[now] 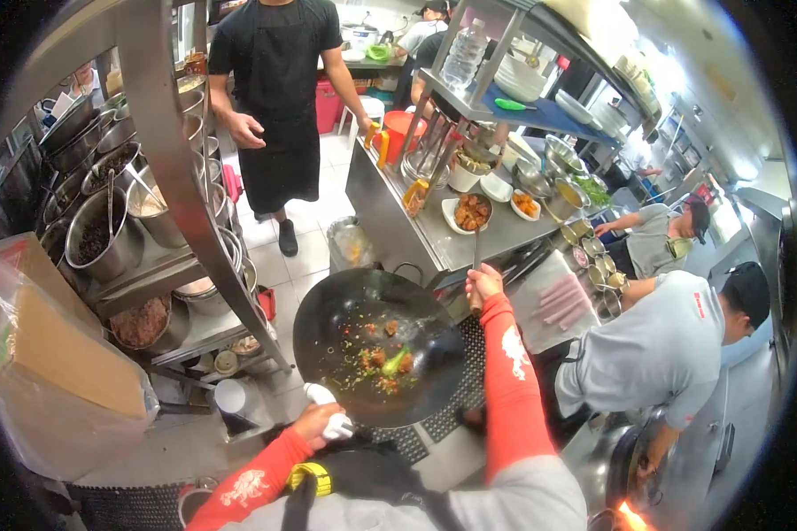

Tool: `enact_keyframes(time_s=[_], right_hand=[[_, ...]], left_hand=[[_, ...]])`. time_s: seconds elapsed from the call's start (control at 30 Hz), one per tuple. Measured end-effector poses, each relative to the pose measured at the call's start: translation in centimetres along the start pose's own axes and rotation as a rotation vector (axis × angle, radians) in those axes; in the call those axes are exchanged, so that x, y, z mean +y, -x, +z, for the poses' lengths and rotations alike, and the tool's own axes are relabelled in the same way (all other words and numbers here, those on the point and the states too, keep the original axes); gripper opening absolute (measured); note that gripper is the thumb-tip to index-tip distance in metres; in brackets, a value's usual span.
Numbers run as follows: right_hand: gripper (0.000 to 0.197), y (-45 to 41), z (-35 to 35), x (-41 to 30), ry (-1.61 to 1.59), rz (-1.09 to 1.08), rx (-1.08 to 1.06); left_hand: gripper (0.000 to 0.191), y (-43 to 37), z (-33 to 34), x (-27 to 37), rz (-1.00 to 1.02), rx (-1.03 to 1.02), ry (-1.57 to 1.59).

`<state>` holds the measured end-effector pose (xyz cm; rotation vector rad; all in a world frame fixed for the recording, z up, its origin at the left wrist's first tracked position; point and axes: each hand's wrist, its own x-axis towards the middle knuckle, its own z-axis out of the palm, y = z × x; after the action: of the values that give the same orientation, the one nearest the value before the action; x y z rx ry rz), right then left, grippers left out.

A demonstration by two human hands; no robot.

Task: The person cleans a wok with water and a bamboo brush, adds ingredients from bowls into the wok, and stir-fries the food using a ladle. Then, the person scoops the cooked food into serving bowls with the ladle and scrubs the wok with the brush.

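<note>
A black wok [378, 345] is held over the floor, its near side gripped by my left hand [319, 423] through a white cloth [337, 425]. Browned pieces, a green vegetable piece and chopped bits lie in the wok. My right hand [483, 287] is closed on the handle of a cooking ladle [476, 249], with the arm stretched towards the steel counter. The ladle's bowl, full of browned, glazed pieces [471, 212], is over or on a white bowl [450, 211] on the counter. Whether ladle and bowl touch is unclear.
A small white bowl of orange pieces [526, 204] stands beside them on the steel counter [438, 229]. A person in a black apron [272, 99] stands beyond the wok. Steel shelves hold food pots [106, 232] at left. A co-worker in grey [651, 345] is near a flame [631, 516] at right.
</note>
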<state>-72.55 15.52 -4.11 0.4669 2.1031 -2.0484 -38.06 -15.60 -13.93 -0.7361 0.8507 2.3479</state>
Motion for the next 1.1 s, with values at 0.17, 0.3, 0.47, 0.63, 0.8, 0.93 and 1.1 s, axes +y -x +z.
enact_keyframes(time_s=[0.17, 0.3, 0.47, 0.63, 0.8, 0.93, 1.1], right_hand=[[0.071, -2.6, 0.0, 3.2, 0.262, -0.141, 0.117], [0.072, -5.1, -4.3, 6.6, 0.945, -0.61, 0.435], [0.071, 0.0, 0.3, 4.5, 1.137, -0.306, 0.381], [0.066, 6.7, -1.8, 5.6, 0.92, -0.606, 0.409], [0.065, 23.0, -1.6, 8.9, 0.753, -0.653, 0.073], [0.063, 31.5, -4.7, 14.4, 0.86, -0.546, -0.11], [0.058, 31.1, 1.0, 14.0, 0.57, -0.131, -0.207]], left_hand=[[0.011, 0.0, -0.1, -1.4, 0.037, 0.073, -0.003], [0.011, -0.7, 0.5, -1.5, -0.013, 0.029, -0.035], [0.011, -0.2, -0.6, -1.9, 0.031, 0.128, 0.007], [0.01, -1.7, -0.1, -0.4, -0.016, 0.055, 0.018], [0.013, -3.2, -2.2, 0.8, -0.023, -0.029, 0.071], [0.013, -3.1, -1.2, 2.0, -0.086, -0.096, 0.129], [0.014, -12.7, -6.7, 0.6, 0.414, -0.225, -0.478]])
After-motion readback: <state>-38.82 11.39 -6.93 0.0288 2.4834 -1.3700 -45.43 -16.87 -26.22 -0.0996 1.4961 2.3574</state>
